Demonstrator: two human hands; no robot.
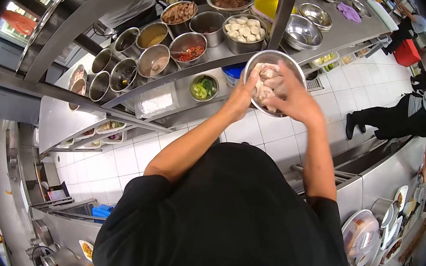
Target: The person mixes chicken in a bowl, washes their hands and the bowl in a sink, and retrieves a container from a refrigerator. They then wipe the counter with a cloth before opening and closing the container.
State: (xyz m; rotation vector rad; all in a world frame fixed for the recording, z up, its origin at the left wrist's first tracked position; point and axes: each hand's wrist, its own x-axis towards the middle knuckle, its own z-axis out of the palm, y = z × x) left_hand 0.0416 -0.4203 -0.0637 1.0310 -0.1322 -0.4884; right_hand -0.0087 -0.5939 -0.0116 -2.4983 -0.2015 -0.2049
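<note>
My left hand (243,95) is closed on the near left rim of a round metal bowl (254,57), thumb over the edge. Pale pieces of what looks like raw meat (266,81) lie in the bowl. Above its right side is my right hand (299,100), slightly blurred, with fingers and thumb stretched apart close to the meat. Part of the bowl's contents is hidden behind that hand. To the left, lower down, a metal bowl of green vegetables (204,88) sits on the steel counter.
A steel shelf ahead holds several metal pots, including chopped red chillies (188,49) and white round pieces (244,30). Stacked metal bowls (303,32) stand to the right. A person (412,112) is at the right-hand counter, where plates and a lidded container (360,233) stand.
</note>
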